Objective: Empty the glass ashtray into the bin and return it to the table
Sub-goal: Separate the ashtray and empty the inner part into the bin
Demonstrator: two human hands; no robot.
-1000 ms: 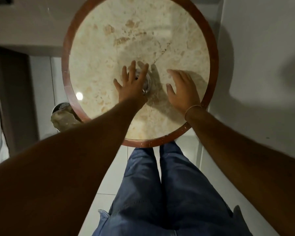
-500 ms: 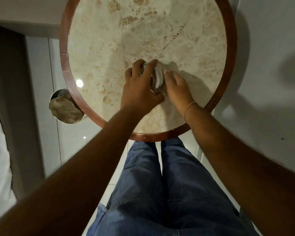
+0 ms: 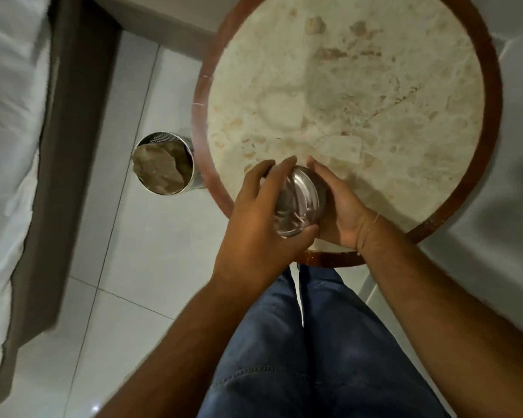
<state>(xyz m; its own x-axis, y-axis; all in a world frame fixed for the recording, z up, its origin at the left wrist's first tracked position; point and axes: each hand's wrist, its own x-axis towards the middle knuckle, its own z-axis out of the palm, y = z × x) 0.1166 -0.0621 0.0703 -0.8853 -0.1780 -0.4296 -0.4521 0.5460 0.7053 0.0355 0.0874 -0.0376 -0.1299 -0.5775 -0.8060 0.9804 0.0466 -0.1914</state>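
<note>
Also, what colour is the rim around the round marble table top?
Reddish-brown rim around the round cream marble table top, seen best in the head view.

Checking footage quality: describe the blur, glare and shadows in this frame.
Head view: left edge smeared by motion blur; dim, warm light; glare streaks across the ashtray between both hands; soft shadows on the table; small bright reflection on the floor tile; wide-angle bending.

Bin (image 3: 163,164) left of table (image 3: 495,86)
</note>
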